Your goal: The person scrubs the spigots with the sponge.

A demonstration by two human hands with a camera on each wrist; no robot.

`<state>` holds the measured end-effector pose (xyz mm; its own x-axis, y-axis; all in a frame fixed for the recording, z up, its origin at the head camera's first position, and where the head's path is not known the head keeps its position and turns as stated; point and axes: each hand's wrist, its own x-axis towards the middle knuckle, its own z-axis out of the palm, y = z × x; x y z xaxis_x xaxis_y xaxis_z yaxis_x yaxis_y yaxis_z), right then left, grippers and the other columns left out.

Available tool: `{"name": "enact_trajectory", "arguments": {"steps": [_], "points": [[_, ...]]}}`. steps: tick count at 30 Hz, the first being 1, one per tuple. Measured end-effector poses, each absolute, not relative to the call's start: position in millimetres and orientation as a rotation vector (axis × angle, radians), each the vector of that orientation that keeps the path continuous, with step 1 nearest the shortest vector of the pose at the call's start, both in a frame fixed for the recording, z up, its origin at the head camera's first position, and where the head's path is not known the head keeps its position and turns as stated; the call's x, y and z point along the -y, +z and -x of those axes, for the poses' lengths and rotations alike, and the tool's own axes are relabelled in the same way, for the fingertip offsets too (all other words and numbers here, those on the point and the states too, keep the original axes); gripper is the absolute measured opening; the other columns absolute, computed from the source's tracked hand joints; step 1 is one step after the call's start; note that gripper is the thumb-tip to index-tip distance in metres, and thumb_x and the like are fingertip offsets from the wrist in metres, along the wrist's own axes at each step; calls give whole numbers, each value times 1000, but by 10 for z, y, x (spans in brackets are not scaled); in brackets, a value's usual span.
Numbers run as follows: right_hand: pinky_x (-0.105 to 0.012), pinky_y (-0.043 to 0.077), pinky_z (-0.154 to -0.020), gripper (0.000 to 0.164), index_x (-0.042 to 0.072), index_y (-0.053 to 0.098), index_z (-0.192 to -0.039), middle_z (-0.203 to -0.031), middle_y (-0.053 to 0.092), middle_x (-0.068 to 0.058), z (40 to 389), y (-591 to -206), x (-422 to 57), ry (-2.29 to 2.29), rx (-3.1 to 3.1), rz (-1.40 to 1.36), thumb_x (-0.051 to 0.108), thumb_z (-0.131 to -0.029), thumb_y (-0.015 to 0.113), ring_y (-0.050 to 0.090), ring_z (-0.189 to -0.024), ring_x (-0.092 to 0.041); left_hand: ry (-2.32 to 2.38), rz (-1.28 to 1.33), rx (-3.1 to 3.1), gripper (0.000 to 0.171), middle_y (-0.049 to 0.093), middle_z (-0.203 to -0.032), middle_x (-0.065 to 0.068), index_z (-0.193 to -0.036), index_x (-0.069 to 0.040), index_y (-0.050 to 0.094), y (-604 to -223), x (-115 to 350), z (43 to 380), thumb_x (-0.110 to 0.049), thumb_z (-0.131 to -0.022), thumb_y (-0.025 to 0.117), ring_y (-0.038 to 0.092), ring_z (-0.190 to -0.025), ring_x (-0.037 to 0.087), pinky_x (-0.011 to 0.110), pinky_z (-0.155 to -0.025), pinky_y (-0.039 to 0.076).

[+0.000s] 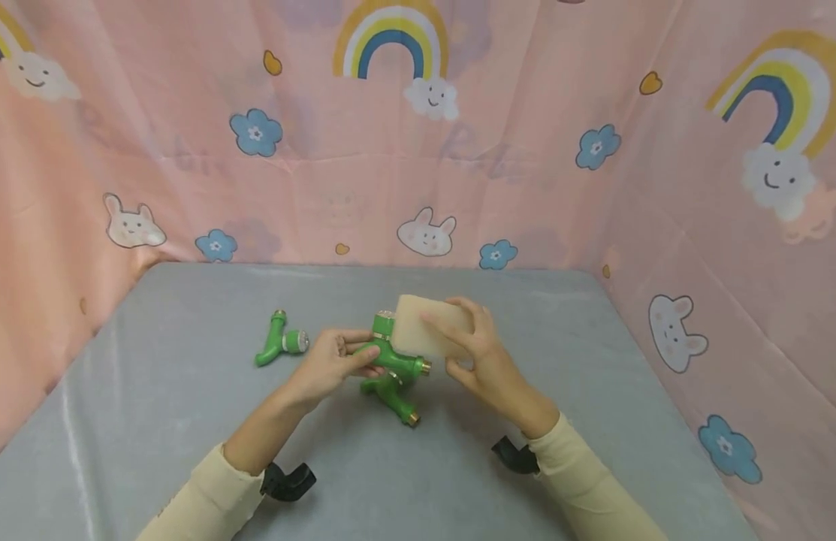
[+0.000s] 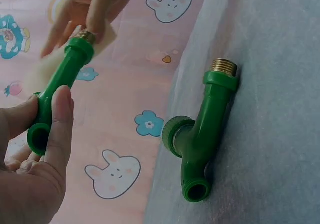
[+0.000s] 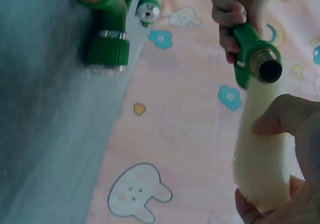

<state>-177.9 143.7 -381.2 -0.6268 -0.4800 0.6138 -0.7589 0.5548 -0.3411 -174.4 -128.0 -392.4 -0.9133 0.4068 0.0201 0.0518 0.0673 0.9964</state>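
My left hand (image 1: 328, 366) grips a green tap (image 1: 400, 364) by its body, above the table. Its brass threaded end points right, and its round knob stands up. In my right hand (image 1: 490, 362) is a cream-coloured sponge (image 1: 418, 330), pinched between thumb and fingers. The sponge lies close against the knob side of the tap; whether it touches is hard to tell in the head view. In the right wrist view the sponge (image 3: 262, 154) reaches up behind the tap's threaded end (image 3: 266, 63). Part of the tap is hidden by the left fingers.
A second green tap (image 1: 393, 400) lies on the grey table just below the held one. A third green tap (image 1: 274, 342) lies to the left, its knob facing right. Black curved pieces (image 1: 291, 482) sit at both wrists. A pink patterned curtain (image 1: 309, 195) surrounds the table.
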Motion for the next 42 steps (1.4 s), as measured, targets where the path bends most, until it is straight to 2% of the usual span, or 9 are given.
{"name": "enact_trajectory", "arguments": {"steps": [4,9,14,19,22,26,31,37,42], "points": [[-57,52,-87,68,13,62,-138,-141,43,-25,1853,-3796,-1548,882,2386,-910,-13,-75,66,42,-126,-47,1998,-438,-1980,55,72,-115,27,-146,19,34,-3917,1319,1765,-11,-105,55,75,-84,7,25,-88,61],[-49,51,-86,69,14,50,-149,-147,41,-22,1857,-3725,-1578,1128,2370,-927,0,-85,71,45,-124,-39,2041,-492,-1912,51,77,-109,9,-143,17,41,-3912,1334,1758,-11,-103,58,75,-86,9,26,-86,62],[-38,53,-85,69,18,50,-149,-148,44,-17,1785,-3726,-1498,1213,2313,-1078,7,-86,75,52,-121,-31,2014,-611,-1839,49,76,-104,-9,-141,15,46,-3953,1300,1745,-14,-104,57,73,-89,8,28,-86,62],[-42,53,-88,67,19,49,-151,-151,42,-16,1755,-3759,-1428,1260,2340,-1106,6,-89,73,53,-122,-31,2064,-665,-1912,48,74,-116,-5,-142,11,49,-3931,1269,1715,-17,-104,58,72,-92,10,29,-81,63],[-46,52,-88,65,17,50,-150,-150,43,-16,1740,-3753,-1426,1303,2358,-1051,7,-90,71,52,-123,-34,2092,-670,-2019,43,72,-115,-1,-141,11,50,-3918,1238,1698,-11,-104,57,69,-92,9,29,-78,63],[-46,52,-85,61,14,52,-148,-147,45,-16,1723,-3732,-1441,1362,2358,-999,9,-90,67,51,-122,-37,2143,-667,-2135,39,70,-111,16,-138,13,52,-3918,1196,1682,-1,-102,55,66,-92,9,30,-76,63],[-40,53,-81,59,15,52,-149,-145,47,-16,1733,-3721,-1435,1384,2382,-997,12,-91,65,52,-117,-35,2222,-666,-2194,40,64,-124,34,-138,14,51,-3918,1173,1684,0,-101,57,68,-90,7,28,-77,63],[-35,51,-81,55,15,57,-144,-144,48,-17,1753,-3690,-1514,1290,2555,-1042,10,-90,65,53,-113,-32,2187,-739,-2322,40,64,-125,35,-136,16,52,-3907,1196,1681,6,-98,59,69,-88,4,27,-75,63],[-39,50,-87,55,21,59,-143,-149,44,-15,1817,-3587,-1753,1245,2754,-1059,8,-90,66,49,-124,-35,2062,-828,-2421,38,68,-117,33,-130,15,58,-3924,1205,1686,8,-94,64,70,-88,5,27,-74,63]]}}
